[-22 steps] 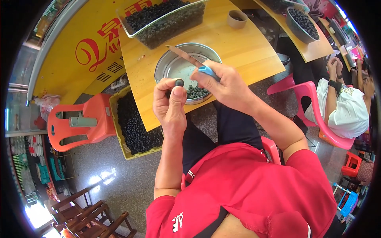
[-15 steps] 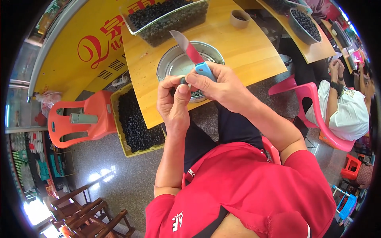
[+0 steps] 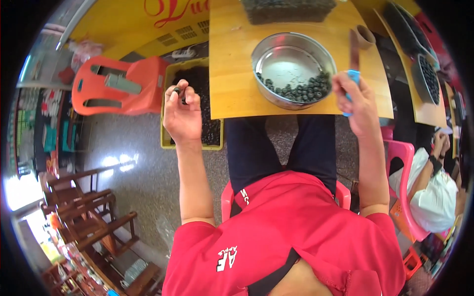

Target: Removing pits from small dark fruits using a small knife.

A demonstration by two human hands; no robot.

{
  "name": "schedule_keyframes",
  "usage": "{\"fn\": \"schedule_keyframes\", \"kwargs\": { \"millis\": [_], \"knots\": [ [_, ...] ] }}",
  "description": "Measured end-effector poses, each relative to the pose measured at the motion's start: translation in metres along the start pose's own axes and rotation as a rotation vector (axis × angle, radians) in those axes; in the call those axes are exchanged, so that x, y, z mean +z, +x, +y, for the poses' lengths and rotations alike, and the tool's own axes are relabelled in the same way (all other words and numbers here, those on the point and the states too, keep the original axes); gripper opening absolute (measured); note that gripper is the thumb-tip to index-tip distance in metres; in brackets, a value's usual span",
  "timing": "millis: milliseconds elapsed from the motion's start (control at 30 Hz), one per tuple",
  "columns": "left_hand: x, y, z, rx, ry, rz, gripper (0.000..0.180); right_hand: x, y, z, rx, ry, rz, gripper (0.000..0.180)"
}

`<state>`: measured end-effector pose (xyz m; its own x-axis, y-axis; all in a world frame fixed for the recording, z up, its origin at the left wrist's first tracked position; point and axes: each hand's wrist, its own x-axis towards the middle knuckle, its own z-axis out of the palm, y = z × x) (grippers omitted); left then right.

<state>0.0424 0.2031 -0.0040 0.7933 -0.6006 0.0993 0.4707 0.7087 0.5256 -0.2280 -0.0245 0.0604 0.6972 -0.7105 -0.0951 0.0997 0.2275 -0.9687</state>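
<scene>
My left hand [image 3: 185, 116] is raised over the yellow crate's near side, fingers curled, with a small dark round piece [image 3: 176, 90] pinched at the fingertips. Another dark bit shows beside its fingers. My right hand [image 3: 361, 106] is closed round the blue handle of a knife [image 3: 354, 54], its blade pointing up and away, just right of the metal bowl. That round metal bowl [image 3: 295, 39] stands at the table's near edge. Small dark round pieces [image 3: 303, 92] are heaped along its near and right side, and the bowl's bottom shows behind them.
The yellow crate [image 3: 192, 146] of dark pieces is left of the wooden table [image 3: 232, 64]. A clear tub [image 3: 289, 12] and a brown cup [image 3: 364, 37] stand farther back. An orange chair [image 3: 118, 89] is at left; a person in white [image 3: 434, 192] sits at right.
My hands have parted: the left has moved left toward the crate with a small dark piece, the right has moved right with the knife. The view has shifted, uncovering the pieces in the bowl.
</scene>
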Motion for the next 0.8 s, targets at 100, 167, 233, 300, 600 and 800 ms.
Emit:
{"fn": "schedule_keyframes", "kwargs": {
  "millis": [100,167,233,300,600,800],
  "knots": [
    [-0.115,0.005,0.020,-0.113,-0.006,0.203,0.010,-0.026,0.007,0.013,0.019,0.000,0.086,0.018],
    [-0.169,0.001,0.026,-0.155,0.047,0.421,0.008,-0.041,0.016,0.027,0.071,-0.010,0.165,0.018],
    [-0.190,-0.001,0.016,-0.127,0.054,0.707,0.029,-0.060,0.022,0.043,0.064,0.003,0.195,0.019],
    [-0.232,-0.014,0.035,-0.299,0.286,0.813,0.043,-0.065,0.027,0.053,0.056,0.032,0.198,0.019],
    [-0.032,0.020,0.001,0.081,1.033,0.098,0.028,-0.083,0.026,0.075,-0.060,-0.298,0.433,0.021],
    [0.111,0.043,-0.030,0.040,1.509,-0.885,0.018,-0.081,0.026,0.080,-0.105,-0.327,0.442,0.023]
  ]
}}
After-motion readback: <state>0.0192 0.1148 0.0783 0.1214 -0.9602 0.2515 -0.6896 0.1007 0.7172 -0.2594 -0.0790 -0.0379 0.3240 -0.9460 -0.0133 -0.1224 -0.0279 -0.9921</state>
